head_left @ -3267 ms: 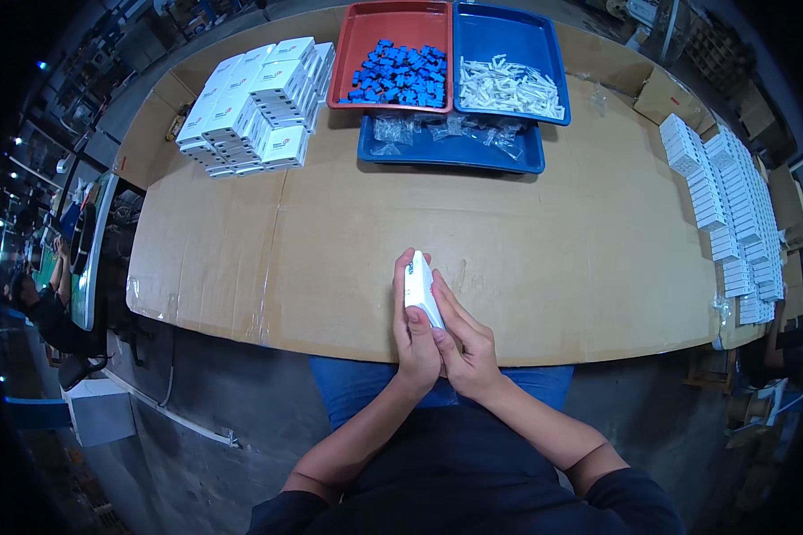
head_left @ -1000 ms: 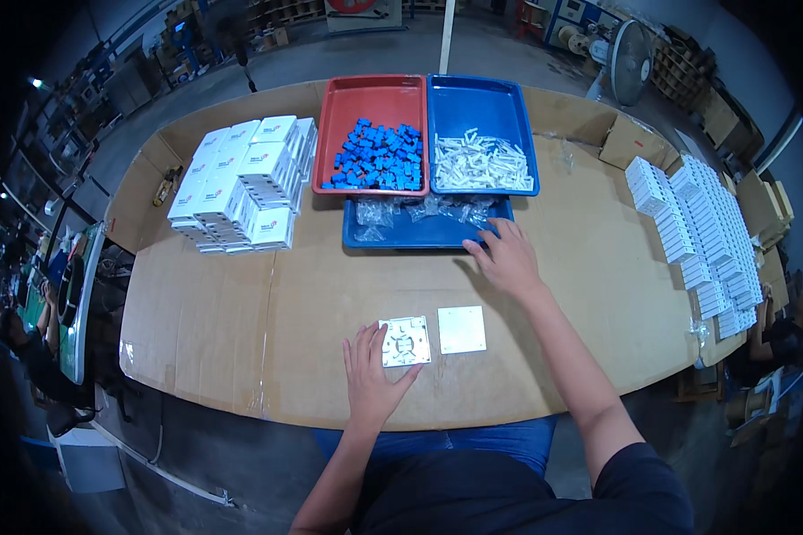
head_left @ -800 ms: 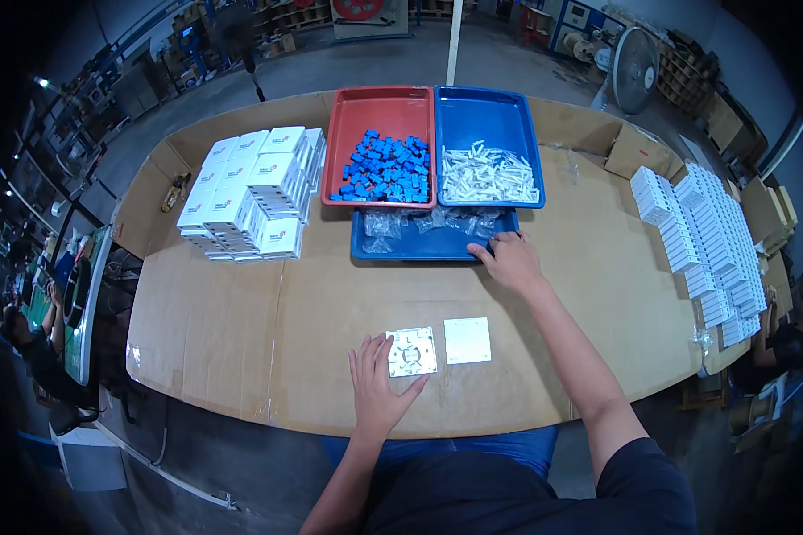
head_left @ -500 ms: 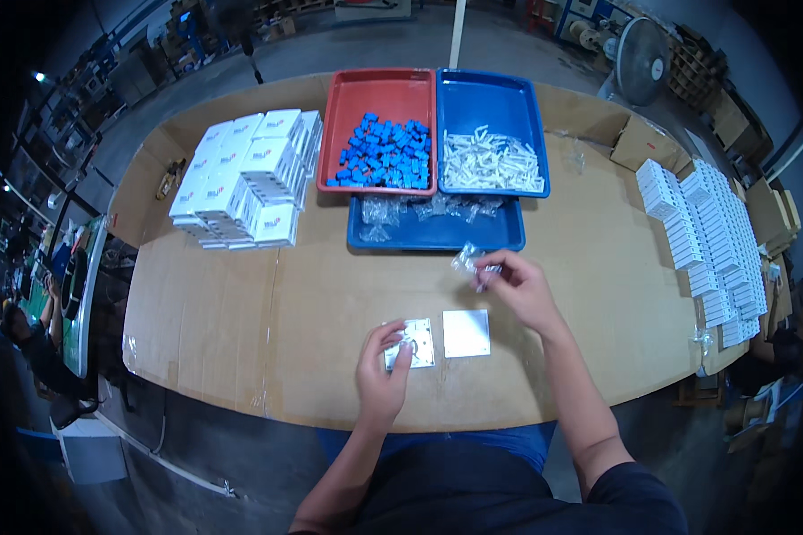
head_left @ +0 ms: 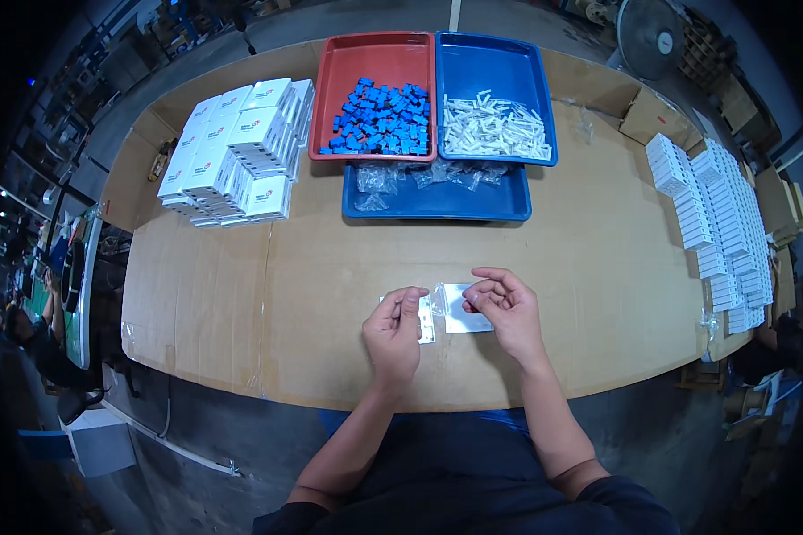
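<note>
Baggie (head_left: 438, 300) at left edge of white plate (head_left: 456, 317), pinched by my L hand (head_left: 393, 339) (R hand (head_left: 512, 319): can't tell), might drop if hold slips.

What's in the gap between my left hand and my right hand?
A clear plastic bag and part of the flat white square plate show there, in the head view.

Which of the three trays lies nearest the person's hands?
The front blue tray: it alone holds clear plastic packets, while the red tray has blue pieces and the rear blue tray white pieces, both trays sitting farther back.
</note>
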The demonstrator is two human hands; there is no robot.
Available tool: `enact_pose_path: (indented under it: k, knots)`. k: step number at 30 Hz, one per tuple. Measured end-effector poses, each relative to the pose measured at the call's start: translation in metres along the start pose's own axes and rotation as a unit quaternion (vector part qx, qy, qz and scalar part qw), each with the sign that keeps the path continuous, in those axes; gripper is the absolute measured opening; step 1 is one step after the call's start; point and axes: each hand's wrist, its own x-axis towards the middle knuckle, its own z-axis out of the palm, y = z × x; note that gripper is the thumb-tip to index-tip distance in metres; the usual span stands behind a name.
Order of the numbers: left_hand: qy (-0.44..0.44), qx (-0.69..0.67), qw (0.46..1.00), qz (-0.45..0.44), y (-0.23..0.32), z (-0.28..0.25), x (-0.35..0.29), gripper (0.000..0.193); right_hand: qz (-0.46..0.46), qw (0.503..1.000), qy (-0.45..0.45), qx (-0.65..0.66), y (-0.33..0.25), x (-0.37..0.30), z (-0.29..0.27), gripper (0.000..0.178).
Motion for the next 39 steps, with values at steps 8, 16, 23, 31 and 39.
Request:
enact_pose_path:
  k: [8, 16, 23, 31, 39]
  knots:
    - [0.014, -0.044, 0.999, -0.007, 0.004, -0.003, 0.001, 0.027, 0.082, 0.991, -0.109, 0.009, -0.003, -0.006, 0.020, 0.012]
    - [0.035, -0.063, 0.997, -0.004, 0.009, -0.017, 0.004, 0.030, 0.061, 0.992, -0.112, 0.002, -0.010, -0.006, 0.017, 0.011]
    - [-0.016, -0.067, 0.998, -0.002, 0.013, -0.022, -0.008, 0.031, 0.044, 0.990, -0.128, -0.035, -0.021, -0.019, 0.038, 0.012]
    - [0.105, 0.011, 0.981, 0.165, 0.018, -0.031, -0.020, 0.024, -0.003, 0.993, -0.085, -0.079, -0.021, -0.026, 0.048, 0.010]
    - [-0.042, 0.125, 0.985, 0.115, 0.044, -0.026, -0.036, 0.010, -0.057, 0.984, -0.078, -0.150, -0.023, -0.037, 0.052, 0.006]
